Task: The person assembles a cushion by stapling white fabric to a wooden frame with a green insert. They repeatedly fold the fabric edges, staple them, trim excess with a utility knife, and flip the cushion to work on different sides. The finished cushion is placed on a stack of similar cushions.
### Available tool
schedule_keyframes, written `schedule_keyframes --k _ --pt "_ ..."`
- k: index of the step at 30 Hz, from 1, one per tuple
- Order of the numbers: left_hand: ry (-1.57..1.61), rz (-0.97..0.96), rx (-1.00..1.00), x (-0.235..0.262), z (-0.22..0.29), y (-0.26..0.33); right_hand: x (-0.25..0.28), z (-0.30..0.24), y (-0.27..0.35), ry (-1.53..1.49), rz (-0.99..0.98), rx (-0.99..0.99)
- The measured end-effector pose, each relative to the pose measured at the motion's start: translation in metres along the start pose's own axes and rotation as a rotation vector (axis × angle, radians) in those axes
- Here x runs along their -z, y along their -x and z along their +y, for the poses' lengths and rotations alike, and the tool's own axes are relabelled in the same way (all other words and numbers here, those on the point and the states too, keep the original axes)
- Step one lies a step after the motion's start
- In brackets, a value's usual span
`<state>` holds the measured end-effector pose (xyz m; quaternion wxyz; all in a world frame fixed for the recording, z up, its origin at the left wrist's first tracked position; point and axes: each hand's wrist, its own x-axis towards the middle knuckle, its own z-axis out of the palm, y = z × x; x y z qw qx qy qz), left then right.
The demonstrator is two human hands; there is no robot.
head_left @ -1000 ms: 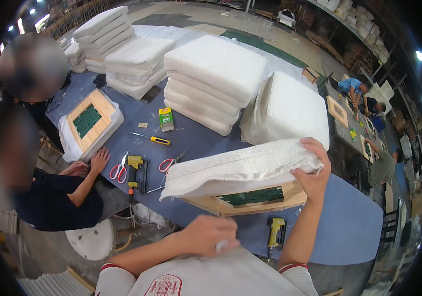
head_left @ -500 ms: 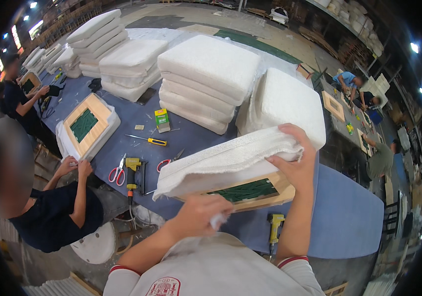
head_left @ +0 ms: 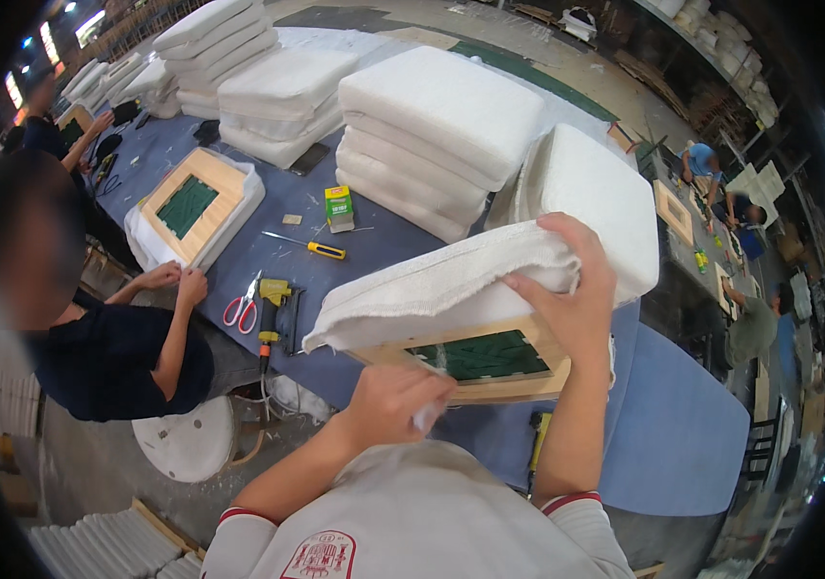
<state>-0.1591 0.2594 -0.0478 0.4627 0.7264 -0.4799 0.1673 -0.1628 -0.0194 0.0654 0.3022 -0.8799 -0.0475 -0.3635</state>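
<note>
In front of me a white fabric-covered seat cushion (head_left: 412,294) stands tilted up. Its wooden frame (head_left: 528,388) faces me, with dark green webbing (head_left: 495,355) in the opening. My right hand (head_left: 578,285) is closed over the cushion's upper right edge, thumb on the loose fabric flap and fingers behind it. Near the frame's lower left, my left hand (head_left: 398,400) is closed around a small white scrap (head_left: 423,417), mostly hidden by the fingers. A yellow staple gun (head_left: 540,439) lies partly covered behind my right forearm.
On the blue table lie red-handled scissors (head_left: 242,309), another staple gun (head_left: 275,314), a screwdriver (head_left: 314,247) and a green-yellow box (head_left: 339,208). White cushion stacks (head_left: 432,135) rise behind. At left a co-worker's hands (head_left: 181,280) hold another framed cushion (head_left: 195,207).
My left hand has moved slightly down, its fingers drawn in by the frame. The cushion tilts up more, showing more webbing. The whole view has shifted a little.
</note>
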Motion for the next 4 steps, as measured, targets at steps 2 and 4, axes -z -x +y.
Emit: schedule_keyframes --k 2,4 --pt "-0.029 0.069 0.113 -0.012 -0.025 0.024 -0.004 0.000 -0.002 -0.015 -0.006 -0.006" --pt "-0.312 0.187 0.270 -0.005 -0.044 0.040 -0.004 0.006 -0.002 -0.066 -0.023 -0.024"
